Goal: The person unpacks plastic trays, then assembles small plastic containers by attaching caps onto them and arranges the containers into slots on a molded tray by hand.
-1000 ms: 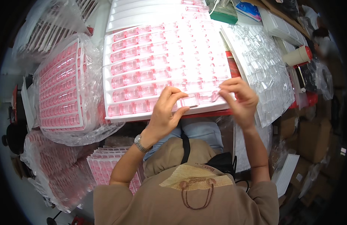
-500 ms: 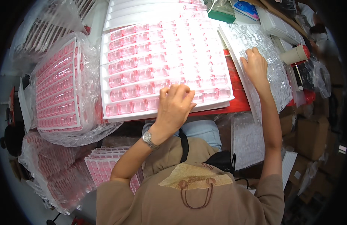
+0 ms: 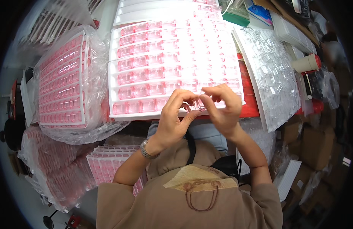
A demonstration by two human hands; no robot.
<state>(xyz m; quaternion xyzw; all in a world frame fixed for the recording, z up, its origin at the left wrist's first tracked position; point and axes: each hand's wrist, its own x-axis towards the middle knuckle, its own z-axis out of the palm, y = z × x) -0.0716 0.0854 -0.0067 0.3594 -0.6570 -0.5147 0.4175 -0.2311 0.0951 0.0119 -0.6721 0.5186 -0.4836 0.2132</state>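
My left hand [image 3: 169, 120] and my right hand [image 3: 225, 110] meet over the near edge of a white tray [image 3: 113, 82]. Rows of small pink see-through containers [image 3: 149, 104] fill this tray, though glare washes out its middle. The left fingers pinch a small pink see-through container [image 3: 194, 108], partly hidden behind them. In my right hand, thumb and forefinger close on a small clear piece [image 3: 201, 100] held against that container. Just right of the tray, loose clear plastic pieces [image 3: 273, 76] cover a slanting white board [image 3: 256, 100].
Plastic-wrapped trays of pink containers [image 3: 62, 82] stand at the left. Below them are another wrapped stack [image 3: 56, 168] and several upright trays [image 3: 108, 162]. A beige cylinder with a red end [image 3: 306, 64] lies at the right, above cardboard boxes [image 3: 316, 143].
My right hand has come from the clear pieces to the near tray edge, carrying a small clear piece. My left hand has lifted a pink container off the row. The whole view has shifted slightly.
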